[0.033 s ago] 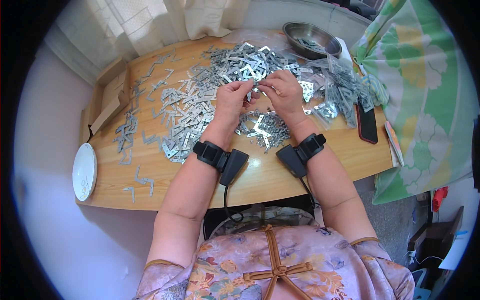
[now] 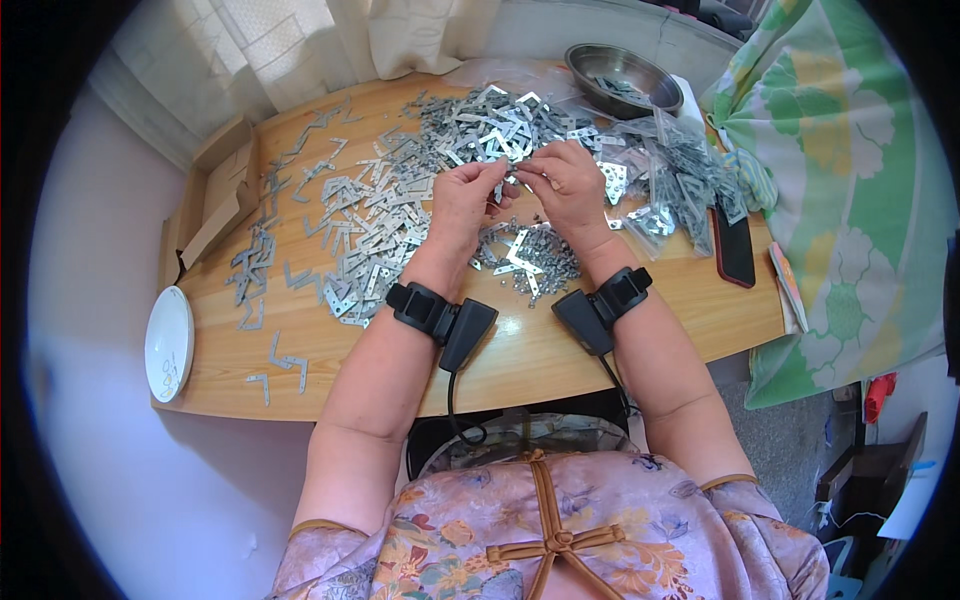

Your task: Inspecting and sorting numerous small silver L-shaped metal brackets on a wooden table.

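Observation:
My left hand (image 2: 462,205) is closed, thumb and fingers pinching a small metal piece (image 2: 508,173) whose exact kind is mostly hidden by the fingers. Close against it, my right hand (image 2: 568,185) is also closed, its fingertips pressed together at the same piece. Both hands are held over the table's middle. Just below them lies a heap of small grey metal pieces (image 2: 550,255), with a few bright L-shaped corner brackets (image 2: 518,250) on top. A large pile of flat L-shaped brackets (image 2: 375,225) spreads left of my left hand and behind both hands.
On the wooden table (image 2: 400,375) are an open cardboard box (image 2: 215,205), a white dish (image 2: 170,345) at the left edge, a metal bowl (image 2: 625,75) at the back, plastic bags of brackets (image 2: 690,170) and a phone (image 2: 733,245). A green-and-white curtain (image 2: 830,200) hangs at the right.

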Action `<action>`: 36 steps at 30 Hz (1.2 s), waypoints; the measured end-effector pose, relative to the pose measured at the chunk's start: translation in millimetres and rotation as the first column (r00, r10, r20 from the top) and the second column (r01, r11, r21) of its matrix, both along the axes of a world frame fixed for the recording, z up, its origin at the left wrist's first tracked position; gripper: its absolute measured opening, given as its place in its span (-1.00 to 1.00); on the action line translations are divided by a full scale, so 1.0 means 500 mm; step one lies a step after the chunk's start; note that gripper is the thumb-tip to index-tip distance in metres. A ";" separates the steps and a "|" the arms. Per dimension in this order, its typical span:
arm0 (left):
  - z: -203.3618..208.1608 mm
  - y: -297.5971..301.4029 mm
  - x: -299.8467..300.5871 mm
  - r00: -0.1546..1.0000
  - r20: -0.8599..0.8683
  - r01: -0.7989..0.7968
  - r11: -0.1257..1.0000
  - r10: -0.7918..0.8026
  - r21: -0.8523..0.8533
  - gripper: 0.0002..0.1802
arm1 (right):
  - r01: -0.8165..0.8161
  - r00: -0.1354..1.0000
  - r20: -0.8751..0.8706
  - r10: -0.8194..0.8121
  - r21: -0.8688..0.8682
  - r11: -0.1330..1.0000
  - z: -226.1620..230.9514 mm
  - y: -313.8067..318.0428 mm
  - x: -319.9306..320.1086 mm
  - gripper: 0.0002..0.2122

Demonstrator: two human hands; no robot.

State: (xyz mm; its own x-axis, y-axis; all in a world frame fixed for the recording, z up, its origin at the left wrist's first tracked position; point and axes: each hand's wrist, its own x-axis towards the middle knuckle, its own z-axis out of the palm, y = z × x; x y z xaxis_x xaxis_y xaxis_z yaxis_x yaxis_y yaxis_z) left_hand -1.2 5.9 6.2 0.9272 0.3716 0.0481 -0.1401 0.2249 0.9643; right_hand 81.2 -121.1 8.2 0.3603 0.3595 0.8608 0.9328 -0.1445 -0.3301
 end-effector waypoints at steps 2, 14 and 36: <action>0.003 -0.003 -0.002 1.000 0.020 -0.010 1.000 0.010 0.000 -0.77 | 0.025 0.998 0.061 -0.023 -0.024 0.999 0.005 0.001 -0.003 -0.93; 0.007 -0.004 -0.004 1.000 -0.007 0.020 1.000 -0.020 0.013 -0.76 | 0.029 0.995 0.094 -0.028 -0.014 0.999 0.004 0.003 -0.003 -0.93; 0.014 -0.008 -0.005 0.999 0.043 0.035 0.999 -0.034 -0.026 -0.79 | -0.031 0.999 -0.034 0.033 0.041 0.999 0.002 0.002 0.000 -0.87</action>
State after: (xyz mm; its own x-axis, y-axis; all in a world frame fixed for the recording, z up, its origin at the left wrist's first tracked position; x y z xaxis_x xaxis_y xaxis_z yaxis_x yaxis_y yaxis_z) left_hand -3.8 2.1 13.0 0.9367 0.3414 0.0780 -0.1726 0.2562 0.9511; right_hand 81.4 -120.1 9.3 0.3788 0.3365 0.8621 0.9247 -0.1006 -0.3671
